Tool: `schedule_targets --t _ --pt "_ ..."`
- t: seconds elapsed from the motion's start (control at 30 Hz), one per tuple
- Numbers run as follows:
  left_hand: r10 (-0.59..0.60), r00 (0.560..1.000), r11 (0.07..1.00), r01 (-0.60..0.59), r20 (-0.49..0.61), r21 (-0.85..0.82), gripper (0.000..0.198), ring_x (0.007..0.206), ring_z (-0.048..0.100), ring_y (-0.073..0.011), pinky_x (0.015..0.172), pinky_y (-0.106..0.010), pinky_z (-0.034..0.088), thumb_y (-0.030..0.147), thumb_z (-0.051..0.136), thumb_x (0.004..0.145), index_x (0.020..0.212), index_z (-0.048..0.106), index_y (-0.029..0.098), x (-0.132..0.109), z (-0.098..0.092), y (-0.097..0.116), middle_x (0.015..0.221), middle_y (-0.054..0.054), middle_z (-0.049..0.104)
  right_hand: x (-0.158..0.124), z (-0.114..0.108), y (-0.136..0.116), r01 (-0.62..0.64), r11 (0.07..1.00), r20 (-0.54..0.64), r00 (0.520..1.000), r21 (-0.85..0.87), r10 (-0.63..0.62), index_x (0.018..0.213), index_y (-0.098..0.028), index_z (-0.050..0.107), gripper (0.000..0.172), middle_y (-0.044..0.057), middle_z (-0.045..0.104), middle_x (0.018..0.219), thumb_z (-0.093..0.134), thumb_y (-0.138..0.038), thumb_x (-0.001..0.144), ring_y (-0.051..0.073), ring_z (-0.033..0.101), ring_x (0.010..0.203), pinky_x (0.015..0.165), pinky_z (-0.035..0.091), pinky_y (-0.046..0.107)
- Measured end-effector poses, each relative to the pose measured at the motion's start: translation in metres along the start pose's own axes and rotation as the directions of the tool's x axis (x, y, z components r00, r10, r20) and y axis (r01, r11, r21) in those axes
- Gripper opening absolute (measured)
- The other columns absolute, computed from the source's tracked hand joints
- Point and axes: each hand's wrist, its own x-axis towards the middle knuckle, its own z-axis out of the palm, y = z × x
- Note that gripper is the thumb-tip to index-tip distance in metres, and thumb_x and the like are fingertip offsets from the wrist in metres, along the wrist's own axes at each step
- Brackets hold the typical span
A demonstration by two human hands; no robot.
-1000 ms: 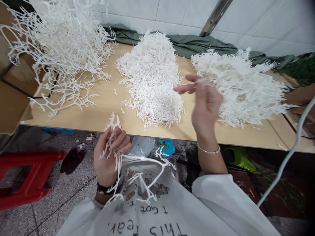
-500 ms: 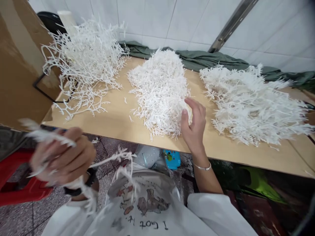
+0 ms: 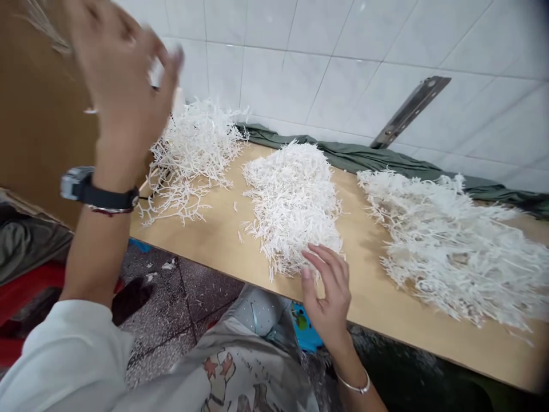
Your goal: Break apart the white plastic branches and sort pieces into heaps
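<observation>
My left hand (image 3: 124, 74) is raised at the upper left, blurred, beside the cardboard; its fingers are curled, and whether they still hold anything is hard to make out. My right hand (image 3: 328, 286) rests at the front edge of the middle heap (image 3: 295, 200) of short white sprigs, fingers apart and slightly bent, with nothing gripped. Behind my left wrist lies a looser pile (image 3: 195, 151) of branching white strands. On the right spreads a wide mass (image 3: 463, 246) of white feathery branches.
The heaps lie on a long tan table (image 3: 193, 240). Brown cardboard (image 3: 47, 126) stands at the left. Green cloth (image 3: 351, 154) runs along the tiled wall, below a metal bracket (image 3: 409, 111). A red stool (image 3: 30, 292) is at lower left.
My left hand has risen from below the table edge to the upper left, and the white strands around it are mostly gone from sight. The view has tilted upward. My right hand stays by the middle heap.
</observation>
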Motion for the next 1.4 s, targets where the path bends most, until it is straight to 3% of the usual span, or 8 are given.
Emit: schedule_targets --t 0.13,0.23,0.37,0.47,0.63,0.97,1.2,1.4 --pt "-0.24 0.919 0.968 0.252 0.313 0.002 0.041 0.134 0.03 -0.0395 0.111 -0.059 0.021 0.029 0.04 0.096 0.09 0.064 -0.004 -0.026 0.055 -0.009 0.124 -0.021 0.055 -0.002 -0.004 0.0 0.046 0.999 0.054 0.997 0.022 -0.047 0.117 -0.024 0.058 0.035 0.011 0.064 0.112 0.054 -0.014 0.084 0.03 0.057 0.112 0.092 0.048 0.053" --pt "-0.32 0.907 0.941 0.337 0.273 -0.017 0.032 0.132 0.036 -0.0361 0.111 -0.055 0.024 0.019 0.038 0.095 0.104 0.061 0.0 -0.051 0.077 -0.014 0.124 -0.025 0.056 -0.01 -0.008 0.004 0.036 0.999 0.028 0.999 0.018 -0.037 0.116 -0.025 0.059 0.035 0.011 0.065 0.11 0.053 -0.014 0.083 0.031 0.058 0.108 0.089 0.05 0.055" --pt "-0.288 0.955 0.938 0.297 0.074 -0.178 0.037 0.136 0.032 -0.0316 0.113 -0.048 0.023 0.026 0.035 0.096 0.124 0.051 0.007 -0.076 0.06 0.01 0.133 -0.021 0.049 -0.026 -0.005 0.007 0.046 0.998 -0.011 0.999 0.039 -0.045 0.115 -0.026 0.061 0.038 0.009 0.067 0.104 0.053 -0.01 0.082 0.03 0.061 0.1 0.083 0.053 0.053" --pt "-0.119 0.963 0.931 0.192 0.24 -0.309 0.045 0.12 0.052 -0.0285 0.106 -0.047 0.036 0.037 0.025 0.099 0.123 0.054 0.011 -0.101 0.046 0.046 0.125 -0.018 0.059 -0.038 0.002 0.004 0.011 0.997 -0.047 0.999 0.075 -0.007 0.112 -0.026 0.062 0.037 0.009 0.067 0.102 0.049 -0.009 0.083 0.029 0.061 0.099 0.082 0.053 0.051" --pt "0.094 0.765 0.901 0.207 0.637 -0.381 0.064 0.134 0.04 -0.0355 0.11 -0.051 0.032 0.055 0.03 0.094 0.13 0.048 0.006 -0.149 0.075 0.086 0.14 -0.024 0.048 -0.064 0.012 -0.01 -0.109 0.979 -0.061 0.991 0.171 0.121 0.106 -0.018 0.062 0.03 0.009 0.065 0.1 0.043 -0.005 0.086 0.022 0.06 0.1 0.084 0.052 0.042" --pt "0.226 0.528 0.79 0.393 0.819 -0.471 0.107 0.147 0.004 -0.0348 0.118 -0.05 0.017 0.077 0.033 0.081 0.149 -0.003 0.002 -0.163 0.099 0.125 0.157 -0.027 -0.001 -0.115 0.019 -0.046 -0.268 0.915 0.09 0.963 0.303 0.252 0.101 -0.019 0.063 0.027 0.007 0.065 0.097 0.044 -0.006 0.088 0.02 0.058 0.099 0.085 0.049 0.037" --pt "0.309 0.622 0.805 0.232 0.719 -0.546 0.151 0.144 -0.01 -0.0416 0.118 -0.054 0.003 0.087 0.06 0.049 0.147 -0.017 0.002 -0.178 0.116 0.134 0.155 -0.03 -0.014 -0.129 0.013 -0.054 -0.271 0.902 0.154 0.961 0.336 0.231 0.101 -0.018 0.062 0.028 0.007 0.064 0.098 0.043 -0.005 0.086 0.019 0.058 0.099 0.085 0.048 0.036" --pt "0.504 0.659 0.778 -0.065 0.558 -0.625 0.146 0.144 -0.009 -0.0435 0.113 -0.06 -0.01 0.088 0.056 0.05 0.148 -0.016 0.006 -0.159 0.145 0.105 0.155 -0.032 -0.007 -0.1 -0.025 -0.009 -0.102 0.985 -0.094 0.989 0.137 0.116 0.114 -0.017 0.059 0.033 0.009 0.063 0.099 0.048 -0.008 0.084 0.023 0.058 0.097 0.082 0.048 0.041"
